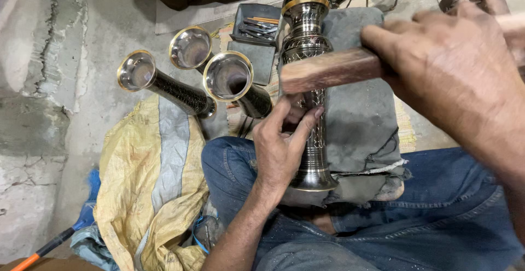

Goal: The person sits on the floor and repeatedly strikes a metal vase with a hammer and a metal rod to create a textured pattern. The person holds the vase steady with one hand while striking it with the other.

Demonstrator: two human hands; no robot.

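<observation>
Grey pad (361, 112): vase (309, 47) between hands.

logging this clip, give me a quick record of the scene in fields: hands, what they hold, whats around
left hand: pinches a small tool, mostly hidden, against the dark engraved metal vase
right hand: grips a wooden mallet raised over the vase
vase: lies on a grey cloth pad over the lap, gold rim pointing away
left of it: three similar vases lying on the floor, beside a yellow sack
behind: open tool tray
</observation>
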